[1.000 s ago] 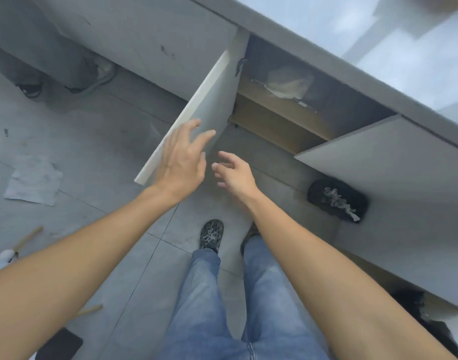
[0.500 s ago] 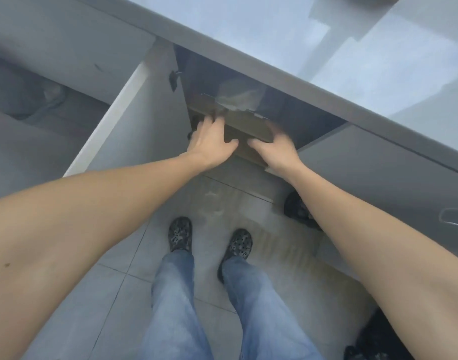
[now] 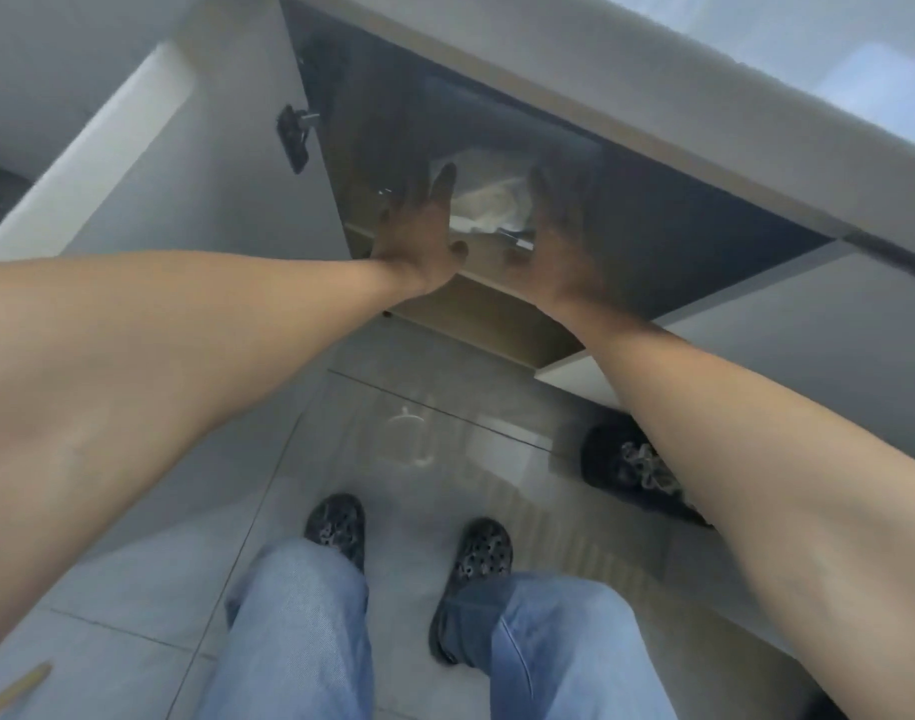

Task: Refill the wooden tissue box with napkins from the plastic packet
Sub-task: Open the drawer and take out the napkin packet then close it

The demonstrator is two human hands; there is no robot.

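Note:
A clear plastic packet of napkins (image 3: 484, 200) lies on the shelf inside the dark open cabinet. My left hand (image 3: 419, 226) reaches into the cabinet at the packet's left side with its fingers stretched forward. My right hand (image 3: 559, 236) reaches in at the packet's right side, fingers also extended. Both hands flank the packet; the frame is blurred, so I cannot tell whether they touch it. The wooden tissue box is not in view.
The left cabinet door (image 3: 149, 163) stands open beside my left arm, with a black hinge (image 3: 292, 137) on its inner face. The right door (image 3: 808, 324) is open under my right arm. A countertop edge (image 3: 627, 96) overhangs. A black shoe (image 3: 632, 470) lies on the tiled floor.
Both hands have gone from the shelf's front edge deeper into the cabinet, either side of the packet. The camera has moved closer and lower.

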